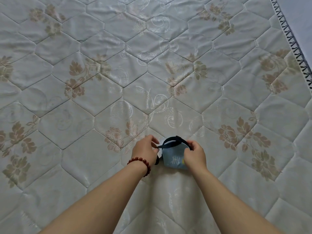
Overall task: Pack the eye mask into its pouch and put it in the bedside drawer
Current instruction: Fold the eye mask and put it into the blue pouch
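Now both hands pinch the eye mask (pixel 173 160) low in the middle of the frame, on the mattress (pixel 101 81): left hand (pixel 146 152) nips the black strap (pixel 175 141), right hand (pixel 194 155) the folded blue cloth. It looks soft, light and floppy, best held by the fold. No pouch or drawer shows.

eye mask (pixel 172 159) partly hidden by right hand (pixel 194 155), print unreadable

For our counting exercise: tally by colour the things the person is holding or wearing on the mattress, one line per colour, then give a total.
Light blue: 1, the eye mask, held by the left hand and right hand
Black: 1, the strap
Red: 1, the bead bracelet
Total: 3
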`<move>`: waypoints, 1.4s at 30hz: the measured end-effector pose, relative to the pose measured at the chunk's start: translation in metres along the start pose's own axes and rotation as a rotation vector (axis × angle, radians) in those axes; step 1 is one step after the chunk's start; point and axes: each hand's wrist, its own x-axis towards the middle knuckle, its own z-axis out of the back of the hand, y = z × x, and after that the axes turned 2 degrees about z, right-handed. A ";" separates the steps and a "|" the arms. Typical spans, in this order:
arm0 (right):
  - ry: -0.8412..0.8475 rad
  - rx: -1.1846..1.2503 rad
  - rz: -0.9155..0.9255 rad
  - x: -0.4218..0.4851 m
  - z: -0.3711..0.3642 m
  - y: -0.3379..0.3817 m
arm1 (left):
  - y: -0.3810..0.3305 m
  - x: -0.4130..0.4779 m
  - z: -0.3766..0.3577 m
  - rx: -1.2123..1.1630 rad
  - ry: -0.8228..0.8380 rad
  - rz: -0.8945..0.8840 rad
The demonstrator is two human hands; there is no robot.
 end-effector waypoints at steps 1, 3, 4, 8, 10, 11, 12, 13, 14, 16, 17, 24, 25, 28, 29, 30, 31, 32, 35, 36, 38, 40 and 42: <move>-0.002 0.002 -0.014 0.000 0.000 -0.001 | 0.000 0.000 0.000 -0.003 -0.025 0.002; 0.001 0.005 -0.021 -0.001 -0.001 -0.001 | 0.000 0.001 -0.001 0.008 -0.056 0.006; 0.002 0.010 -0.021 -0.002 -0.002 -0.001 | 0.000 0.001 -0.002 0.019 -0.047 0.014; -0.022 0.036 -0.030 -0.003 -0.003 -0.001 | 0.001 -0.002 -0.007 0.088 0.148 0.040; -0.037 0.040 -0.039 -0.004 -0.003 0.000 | 0.001 -0.004 -0.008 0.102 0.200 0.035; -0.041 0.043 -0.043 -0.004 -0.003 0.000 | 0.001 -0.005 -0.007 0.108 0.215 0.034; -0.045 0.047 -0.048 -0.004 -0.002 0.000 | 0.001 -0.006 -0.007 0.120 0.236 0.033; -0.048 0.050 -0.053 -0.005 -0.002 0.001 | 0.001 -0.006 -0.006 0.135 0.264 0.034; -0.052 0.052 -0.057 -0.005 -0.002 0.001 | 0.002 -0.007 -0.006 0.152 0.295 0.037; -0.058 0.052 -0.064 -0.005 -0.002 0.001 | 0.002 -0.007 -0.005 0.172 0.354 0.042; -0.059 0.055 -0.066 -0.005 -0.002 0.001 | 0.002 -0.007 -0.005 0.177 0.379 0.044; -0.057 0.053 -0.068 -0.005 -0.003 0.000 | 0.004 -0.008 -0.006 0.237 0.420 0.069; -0.063 0.043 -0.063 -0.005 -0.003 0.000 | 0.005 -0.008 -0.005 0.232 0.393 0.073; -0.073 0.005 -0.060 -0.005 -0.002 -0.003 | 0.005 -0.006 -0.004 0.190 0.261 0.096; -0.070 -0.007 -0.060 -0.004 -0.002 -0.004 | 0.005 -0.005 -0.003 0.147 0.210 0.113; -0.066 -0.019 -0.057 -0.004 -0.002 -0.005 | 0.004 -0.005 -0.002 0.092 0.163 0.128; -0.059 -0.028 -0.052 -0.004 -0.002 -0.005 | 0.004 -0.004 -0.002 0.028 0.124 0.135; -0.050 -0.032 -0.047 -0.005 -0.003 -0.005 | 0.003 -0.003 -0.002 -0.041 0.094 0.137; -0.015 -0.034 -0.036 -0.006 -0.007 -0.005 | -0.002 -0.005 -0.001 -0.200 0.017 0.136; 0.004 -0.026 -0.032 -0.007 -0.008 -0.005 | -0.002 -0.005 -0.001 -0.214 -0.005 0.125; 0.049 0.004 -0.024 -0.008 -0.012 -0.003 | -0.003 -0.004 -0.002 -0.217 -0.026 0.093; 0.076 0.029 -0.011 -0.008 -0.015 -0.002 | -0.004 -0.003 -0.002 -0.211 -0.028 0.072; 0.069 0.049 0.008 -0.008 -0.016 -0.001 | -0.004 -0.003 -0.003 -0.194 -0.030 0.061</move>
